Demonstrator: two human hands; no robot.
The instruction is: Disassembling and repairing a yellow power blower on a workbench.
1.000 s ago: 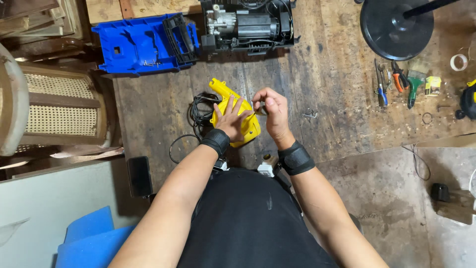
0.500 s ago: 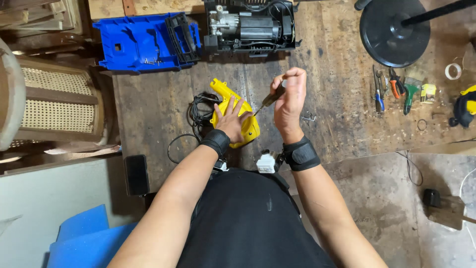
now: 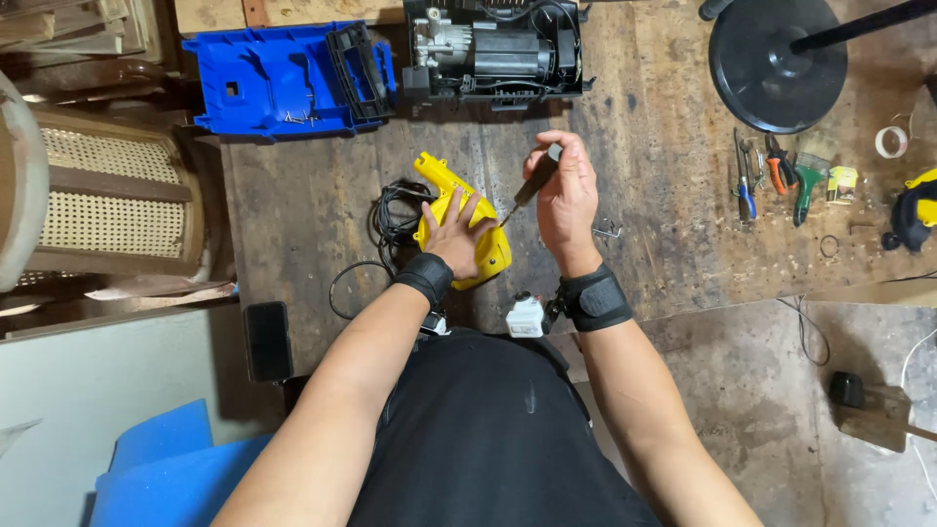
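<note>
Left hand [image 3: 457, 234] flat, fingers spread, pressing yellow casing [image 3: 457, 217] near bench [image 3: 664, 215] front edge; right hand [image 3: 564, 190] closed around screwdriver [image 3: 527, 187], tip angled down at casing; black cable [image 3: 392, 217] coiled just left; pliers [image 3: 778, 163] toward right edge.

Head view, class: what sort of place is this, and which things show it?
Probably a repair workshop: a worn wooden workbench, hand tools laid out on it, an opened motor unit, and a screwdriver in the right hand.
</note>
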